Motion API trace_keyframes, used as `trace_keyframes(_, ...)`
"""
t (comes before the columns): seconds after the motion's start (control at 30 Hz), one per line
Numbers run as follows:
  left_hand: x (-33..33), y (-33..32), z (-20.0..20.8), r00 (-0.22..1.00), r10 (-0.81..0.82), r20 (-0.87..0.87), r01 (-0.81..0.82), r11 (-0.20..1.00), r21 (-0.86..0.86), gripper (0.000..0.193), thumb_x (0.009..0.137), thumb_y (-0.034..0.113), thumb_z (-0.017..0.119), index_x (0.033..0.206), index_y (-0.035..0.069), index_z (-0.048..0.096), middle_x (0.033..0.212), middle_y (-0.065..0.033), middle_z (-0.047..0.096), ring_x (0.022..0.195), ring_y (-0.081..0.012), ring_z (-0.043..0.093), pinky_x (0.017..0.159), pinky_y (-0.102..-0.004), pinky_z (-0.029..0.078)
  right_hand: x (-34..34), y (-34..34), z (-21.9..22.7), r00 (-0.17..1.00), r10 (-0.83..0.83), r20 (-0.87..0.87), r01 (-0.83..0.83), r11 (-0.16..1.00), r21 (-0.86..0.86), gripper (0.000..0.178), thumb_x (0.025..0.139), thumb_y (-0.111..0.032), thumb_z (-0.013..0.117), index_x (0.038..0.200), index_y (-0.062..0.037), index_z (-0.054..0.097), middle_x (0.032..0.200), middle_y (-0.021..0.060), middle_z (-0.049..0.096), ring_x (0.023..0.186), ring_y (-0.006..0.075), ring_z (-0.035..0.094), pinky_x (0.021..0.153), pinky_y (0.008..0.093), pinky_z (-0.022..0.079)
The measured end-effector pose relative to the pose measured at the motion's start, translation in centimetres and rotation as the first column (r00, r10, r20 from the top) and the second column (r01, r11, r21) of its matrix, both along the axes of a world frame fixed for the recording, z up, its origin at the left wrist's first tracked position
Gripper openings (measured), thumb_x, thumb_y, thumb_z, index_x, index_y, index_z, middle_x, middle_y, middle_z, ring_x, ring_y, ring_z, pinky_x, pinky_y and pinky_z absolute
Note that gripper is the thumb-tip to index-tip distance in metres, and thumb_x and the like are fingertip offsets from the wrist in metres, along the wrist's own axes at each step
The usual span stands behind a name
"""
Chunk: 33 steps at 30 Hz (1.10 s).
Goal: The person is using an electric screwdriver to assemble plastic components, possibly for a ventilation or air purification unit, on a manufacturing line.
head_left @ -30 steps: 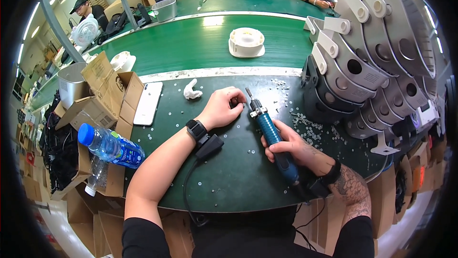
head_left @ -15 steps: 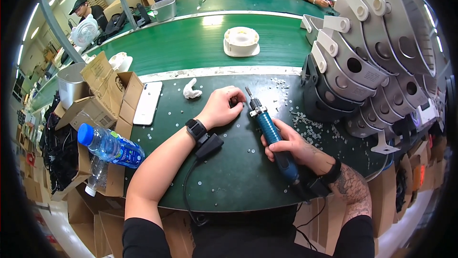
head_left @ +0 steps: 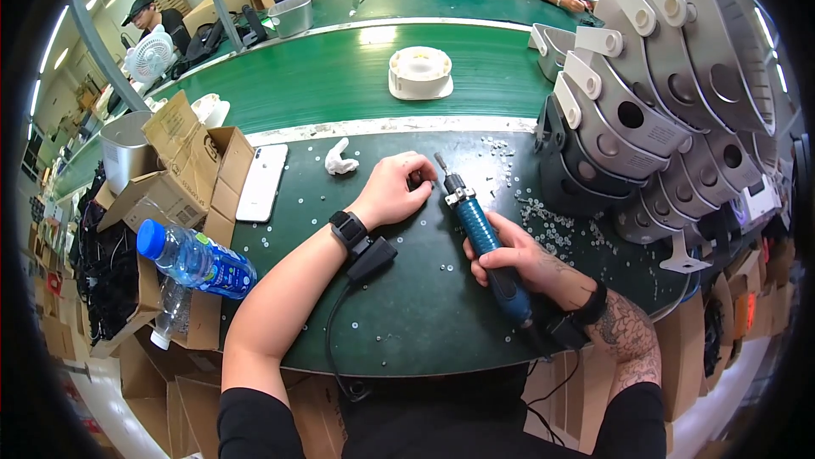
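Observation:
My right hand [head_left: 515, 253] is wrapped round a blue and black electric screwdriver [head_left: 480, 228]. Its bit points away from me and to the left, just above the dark green worktop [head_left: 407, 289]. My left hand [head_left: 396, 189] rests on the worktop close to the left of the bit, its fingers curled in toward the thumb. Whatever those fingers may hold is hidden. Many small screws [head_left: 552, 225] lie scattered to the right, past the screwdriver. A crumpled white wad [head_left: 340, 157] lies beyond my left hand, and a white phone [head_left: 262, 183] lies left of it.
Stacked grey curved housings [head_left: 632, 119] rise at the right. A green conveyor [head_left: 314, 77] crosses beyond the worktop, carrying a white round part [head_left: 420, 73]. At the left are a cardboard box [head_left: 225, 179] and a blue-capped bottle [head_left: 199, 261]. Two people sit across the conveyor.
The white round part on the conveyor has shifted slightly left, as have the other pieces riding on it. Both my hands and the screwdriver have stayed practically in place.

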<state>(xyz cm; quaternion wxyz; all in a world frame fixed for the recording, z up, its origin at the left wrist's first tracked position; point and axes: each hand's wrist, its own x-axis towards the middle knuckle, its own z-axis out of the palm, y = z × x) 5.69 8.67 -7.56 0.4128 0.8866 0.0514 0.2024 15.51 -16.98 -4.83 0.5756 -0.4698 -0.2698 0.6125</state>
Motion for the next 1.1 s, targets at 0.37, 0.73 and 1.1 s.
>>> trace_keyframes(0.37, 0.0, 0.1, -0.3, 1.000, -0.019, 0.002, 0.019, 1.000, 0.019, 0.012, 0.083, 0.005, 0.067, 0.094, 0.001, 0.069, 0.086, -0.0064, 0.065, 0.072, -0.0141, 0.061, 0.067, -0.0285, 0.051, -0.2, 0.0, 0.4, 0.999, -0.002, 0.045, 0.002, 1.000, 0.000, 0.069, 0.089, -0.003, 0.068, 0.147, -0.0026, 0.032, 0.106, 0.0107, 0.058, 0.081, 0.0178, 0.064, 0.073, 0.0318, 0.053)
trace_keyframes(0.73, -0.1, 0.1, -0.4, 1.000, -0.016, 0.009, 0.016, 1.000, 0.014, 0.012, 0.083, 0.005, 0.067, 0.094, 0.001, 0.070, 0.084, -0.0063, 0.064, 0.070, -0.0135, 0.060, 0.065, -0.0282, 0.051, 0.0, 0.0, 0.0, 0.999, 0.013, 0.040, -0.013, 1.000, 0.005, 0.073, 0.089, -0.004, 0.069, 0.149, -0.0029, 0.030, 0.106, 0.0111, 0.058, 0.082, 0.0182, 0.064, 0.074, 0.0327, 0.054)
trace_keyframes(1.1, -0.5, -0.1, 0.8, 0.994, -0.094, -0.060, 0.091, 0.995, -0.047, 0.044, 0.079, 0.027, 0.080, 0.066, 0.001, 0.046, 0.060, -0.0051, 0.048, 0.058, -0.0162, 0.045, 0.057, -0.0328, 0.040, -0.1, 0.0, -0.1, 1.000, -0.010, 0.011, 0.010, 1.000, -0.001, 0.074, 0.088, -0.004, 0.070, 0.150, -0.0039, 0.029, 0.106, 0.0112, 0.058, 0.082, 0.0186, 0.064, 0.073, 0.0335, 0.054)
